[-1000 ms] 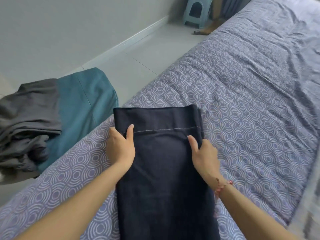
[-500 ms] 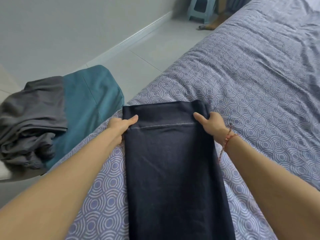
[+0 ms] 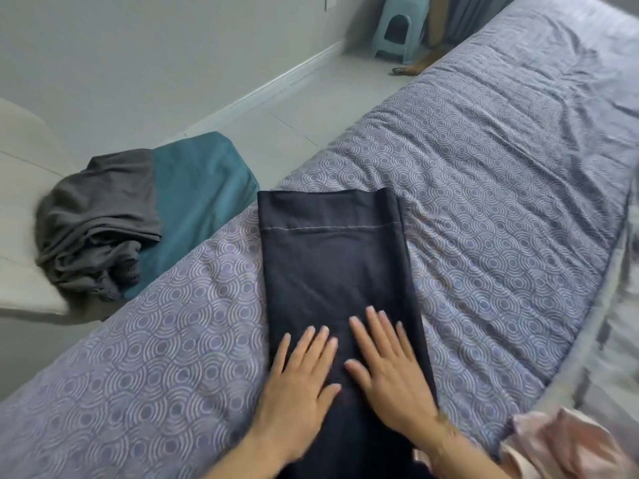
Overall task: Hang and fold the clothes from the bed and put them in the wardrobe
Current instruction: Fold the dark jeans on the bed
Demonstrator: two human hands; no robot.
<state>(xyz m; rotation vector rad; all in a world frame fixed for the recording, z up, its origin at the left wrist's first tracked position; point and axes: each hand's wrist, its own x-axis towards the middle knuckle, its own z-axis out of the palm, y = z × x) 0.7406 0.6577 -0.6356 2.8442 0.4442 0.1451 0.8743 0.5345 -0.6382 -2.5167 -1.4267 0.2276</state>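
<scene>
A dark navy garment [image 3: 332,257] lies folded into a long strip on the bed [image 3: 484,202], its stitched hem at the far end. My left hand [image 3: 301,371] lies flat on its near part with fingers spread. Beside it my right hand [image 3: 387,364] presses flat on the same cloth, fingers straight. Both hands sit close together near the strip's middle. A pink satin garment [image 3: 560,444] shows at the lower right corner of the bed.
A grey garment [image 3: 96,216] and a teal one [image 3: 200,181] lie in a pile on a pale seat [image 3: 20,167] left of the bed. A light blue stool [image 3: 397,25] stands by the far wall. Grey tiled floor runs between wall and bed.
Both hands let go of the far hem corners and slid back toward me, now lying flat on the garment's near part. The view shifted, bringing a pink garment into sight.
</scene>
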